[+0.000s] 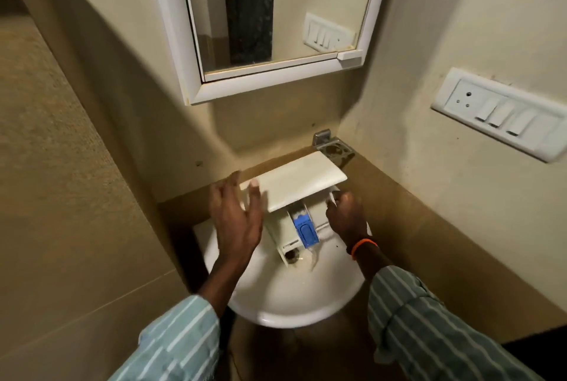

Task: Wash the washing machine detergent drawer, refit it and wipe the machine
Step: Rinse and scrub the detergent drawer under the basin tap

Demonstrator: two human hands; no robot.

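Drawer (293, 187): stands tilted in the basin (285, 304), front panel up, long axis running down toward the drain.
Right hand (345, 212): fingers curled round the drawer's right edge, holding it.
Left hand (237, 215): wide, fingers straight, just beside the panel's left end; whether it touches, I cannot tell.
Nearer hand: probably the right, already holding.
Blue insert (305, 230): between the two hands, below the panel.

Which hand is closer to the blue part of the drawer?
Right, it seems. The right hand grips the drawer just right of the blue part. The left hand is open, at the drawer's front panel, a bit farther off to the left.
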